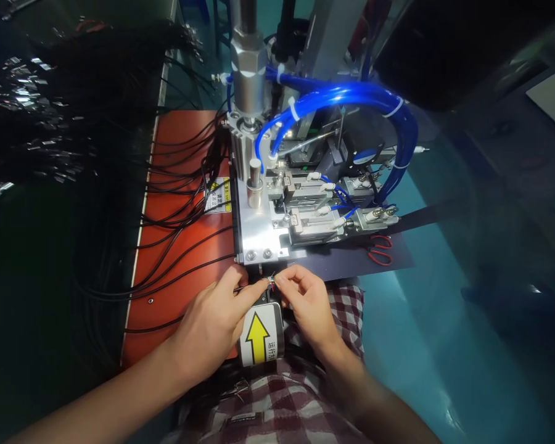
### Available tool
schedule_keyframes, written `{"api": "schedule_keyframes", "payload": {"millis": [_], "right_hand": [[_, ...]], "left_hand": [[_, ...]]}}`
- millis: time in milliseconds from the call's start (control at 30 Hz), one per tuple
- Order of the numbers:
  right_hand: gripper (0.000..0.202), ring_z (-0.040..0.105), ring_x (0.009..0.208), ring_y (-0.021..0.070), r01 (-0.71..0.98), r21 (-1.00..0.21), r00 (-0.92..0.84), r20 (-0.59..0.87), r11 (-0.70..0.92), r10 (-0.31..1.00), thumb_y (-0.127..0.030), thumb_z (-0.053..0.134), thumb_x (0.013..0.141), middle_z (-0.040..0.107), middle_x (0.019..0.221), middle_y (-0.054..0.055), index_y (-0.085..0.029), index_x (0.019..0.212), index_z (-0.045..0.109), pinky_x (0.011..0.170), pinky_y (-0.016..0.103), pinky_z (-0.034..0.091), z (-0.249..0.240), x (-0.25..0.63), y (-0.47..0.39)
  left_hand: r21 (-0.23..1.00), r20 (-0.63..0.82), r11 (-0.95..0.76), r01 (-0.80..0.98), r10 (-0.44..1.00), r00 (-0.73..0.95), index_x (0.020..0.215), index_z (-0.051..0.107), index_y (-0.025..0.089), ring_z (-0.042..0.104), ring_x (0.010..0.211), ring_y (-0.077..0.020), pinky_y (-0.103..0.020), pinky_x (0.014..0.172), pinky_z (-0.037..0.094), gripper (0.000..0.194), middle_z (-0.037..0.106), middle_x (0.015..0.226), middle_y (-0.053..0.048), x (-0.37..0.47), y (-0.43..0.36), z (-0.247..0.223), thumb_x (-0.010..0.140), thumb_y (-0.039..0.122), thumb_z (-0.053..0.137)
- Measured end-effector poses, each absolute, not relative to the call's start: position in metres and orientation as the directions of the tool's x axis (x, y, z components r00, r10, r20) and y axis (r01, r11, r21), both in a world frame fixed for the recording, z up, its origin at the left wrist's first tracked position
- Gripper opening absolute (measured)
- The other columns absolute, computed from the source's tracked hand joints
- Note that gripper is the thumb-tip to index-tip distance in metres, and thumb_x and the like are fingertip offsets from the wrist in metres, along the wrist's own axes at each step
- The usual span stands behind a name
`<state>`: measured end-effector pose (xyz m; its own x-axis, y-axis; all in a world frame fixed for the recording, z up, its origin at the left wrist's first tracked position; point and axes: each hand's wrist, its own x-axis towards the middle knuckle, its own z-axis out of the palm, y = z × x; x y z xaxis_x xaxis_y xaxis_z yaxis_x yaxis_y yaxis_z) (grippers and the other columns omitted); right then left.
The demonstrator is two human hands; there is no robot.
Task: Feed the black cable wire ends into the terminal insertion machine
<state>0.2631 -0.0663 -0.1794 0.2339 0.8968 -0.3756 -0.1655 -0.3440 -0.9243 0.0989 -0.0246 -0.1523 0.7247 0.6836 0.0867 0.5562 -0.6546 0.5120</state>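
Both hands meet at the front edge of the machine [258, 237], close to its metal plate. My left hand [210, 320] is closed, index finger stretched toward a small bundle of thin stripped wires [272, 283], which looks like the end of a black cable. The cable itself is mostly hidden under the fingers. From the other side my right hand [308, 302] pinches the tips of these wires between thumb and index finger. A red strand and some pale ones show between the fingertips. Just below them sits a white label with a yellow arrow [258, 338].
Several black cables [189, 259] cross the orange-red board [176, 333] on the left, near a heap of cables with shiny ends [32, 117]. Blue air tubes [351, 95] arch over the pneumatic cylinders [312, 225]. Red-handled scissors [380, 251] lie right. A checked cloth [300, 394] covers the lap.
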Motion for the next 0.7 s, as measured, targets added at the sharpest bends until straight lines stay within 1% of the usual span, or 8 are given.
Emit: {"api": "schedule_keyframes", "payload": {"millis": [200, 333, 500, 633, 700], "right_hand": [[0.015, 0.041, 0.048, 0.0092, -0.133, -0.939, 0.239, -0.341, -0.318, 0.909, -0.027, 0.059, 0.08, 0.047, 0.055, -0.005, -0.017, 0.069, 0.055, 0.046, 0.022, 0.032, -0.182, 0.2622, -0.0678], [0.014, 0.044, 0.048, 0.0095, -0.114, -0.947, 0.257, -0.32, -0.3, 0.912, -0.027, 0.058, 0.081, 0.049, 0.057, -0.005, -0.017, 0.071, 0.054, 0.047, 0.022, 0.034, -0.1833, 0.2609, -0.0685], [0.014, 0.044, 0.045, 0.0093, -0.167, -0.922, 0.217, -0.379, -0.348, 0.9, -0.027, 0.057, 0.081, 0.049, 0.05, -0.006, -0.017, 0.072, 0.053, 0.046, 0.021, 0.034, -0.1813, 0.2626, -0.0674], [0.015, 0.044, 0.045, 0.0091, -0.181, -0.913, 0.214, -0.399, -0.365, 0.892, -0.026, 0.058, 0.08, 0.049, 0.048, -0.006, -0.017, 0.07, 0.053, 0.046, 0.021, 0.034, -0.178, 0.2621, -0.0653], [0.016, 0.045, 0.045, 0.0089, -0.197, -0.904, 0.216, -0.417, -0.379, 0.883, -0.026, 0.059, 0.08, 0.05, 0.048, -0.007, -0.017, 0.069, 0.053, 0.047, 0.021, 0.035, -0.1776, 0.2617, -0.0641]], "left_hand": [[0.424, 0.111, -0.705, 0.568, 0.663, 0.74, 0.117, 0.059, 0.015, 0.058, 0.066, -0.0195, -0.032, 0.054, 0.053, 0.037, 0.051, 0.086, -0.01, 0.0997, -0.0252, -0.1514, 0.084, 0.009, 0.043], [0.378, 0.11, -0.721, 0.581, 0.658, 0.745, 0.116, 0.06, 0.015, 0.057, 0.064, -0.0189, -0.031, 0.052, 0.052, 0.038, 0.051, 0.082, -0.009, 0.1015, -0.0246, -0.1509, 0.083, 0.006, 0.041], [0.346, 0.115, -0.74, 0.577, 0.644, 0.757, 0.116, 0.06, 0.014, 0.056, 0.063, -0.0186, -0.029, 0.052, 0.051, 0.041, 0.05, 0.082, -0.008, 0.1021, -0.0236, -0.1511, 0.082, 0.004, 0.04], [0.32, 0.138, -0.753, 0.574, 0.637, 0.759, 0.114, 0.06, 0.015, 0.054, 0.059, -0.0171, -0.027, 0.048, 0.048, 0.037, 0.051, 0.079, -0.007, 0.1028, -0.0237, -0.1513, 0.085, 0.007, 0.04], [0.315, 0.149, -0.758, 0.572, 0.634, 0.759, 0.114, 0.059, 0.016, 0.055, 0.061, -0.0178, -0.027, 0.049, 0.048, 0.035, 0.052, 0.08, -0.007, 0.1027, -0.024, -0.1513, 0.085, 0.009, 0.041]]}}
